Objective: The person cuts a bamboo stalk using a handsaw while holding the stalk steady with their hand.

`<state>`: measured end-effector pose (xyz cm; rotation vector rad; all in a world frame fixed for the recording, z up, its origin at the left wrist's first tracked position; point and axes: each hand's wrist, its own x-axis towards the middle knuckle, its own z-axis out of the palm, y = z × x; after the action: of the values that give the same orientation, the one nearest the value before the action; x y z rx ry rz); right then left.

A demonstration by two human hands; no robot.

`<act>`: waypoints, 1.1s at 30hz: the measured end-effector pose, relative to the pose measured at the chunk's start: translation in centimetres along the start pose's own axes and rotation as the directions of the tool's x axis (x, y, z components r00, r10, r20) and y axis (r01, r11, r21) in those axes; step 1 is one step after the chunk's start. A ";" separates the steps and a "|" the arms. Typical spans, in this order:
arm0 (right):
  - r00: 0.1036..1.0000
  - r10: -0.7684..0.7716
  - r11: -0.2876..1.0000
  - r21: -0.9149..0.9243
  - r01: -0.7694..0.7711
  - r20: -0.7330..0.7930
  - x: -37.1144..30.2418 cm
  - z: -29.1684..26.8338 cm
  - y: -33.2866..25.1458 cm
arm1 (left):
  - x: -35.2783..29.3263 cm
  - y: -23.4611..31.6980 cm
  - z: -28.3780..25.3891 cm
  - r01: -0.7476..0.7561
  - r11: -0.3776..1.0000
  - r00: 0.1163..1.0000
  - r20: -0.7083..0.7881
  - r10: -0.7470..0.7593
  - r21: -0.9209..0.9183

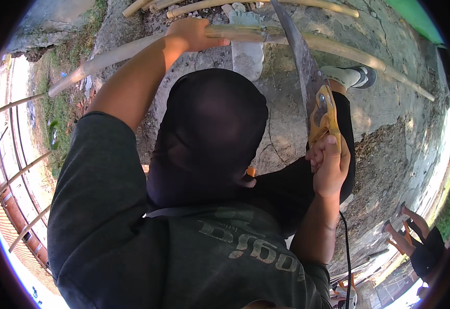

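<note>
Bamboo runs right across the scene, one long pale pole (245, 34) lying over the far part of the concrete ground (286, 105), its left end out over the grass (62, 105) beyond the concrete's left edge, its right end pointing towards the right edge. And the left hand (191, 35) has it! Fingers folded over the top, thumb pressed along the near side, a closed grip just left of the pole's middle. Over on the other flank, the right hand (332, 164) is wrapped snugly round the yellow handle (329, 123) of a saw (309, 67), fingers curled in, thumb lying up against the handle. What a line that blade takes, slanting away and to the left, crossing the pole in view to the right of the left hand; whether the teeth touch the bamboo, I cannot tell. Under the pole, between the left hand and the blade, sits a pale flat block (248, 59), showing on both sides of it. More loose poles (214, 7) lie along the far edge of the ground. Close in, a bent knee in black trousers (214, 108) fills the middle, below the left hand, while out to the right a foot in a white sock (338, 75) and grey shoe (367, 78) is planted on the near side of the pole. Down towards the ground's near right corner, another person (425, 252) in dark clothes appears, well apart from the work.
</note>
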<state>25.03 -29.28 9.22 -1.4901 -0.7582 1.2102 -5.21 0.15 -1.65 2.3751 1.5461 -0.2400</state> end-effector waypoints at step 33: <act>0.996 -0.081 0.979 0.189 0.073 0.036 -0.5 1.8 1.1 | 0.8 3.3 1.2 -0.060 0.998 0.971 -0.231 0.065 0.027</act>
<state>23.08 -29.45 8.34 -1.2725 -0.7041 1.2242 -1.85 -0.79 -2.57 2.5379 1.5685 0.0384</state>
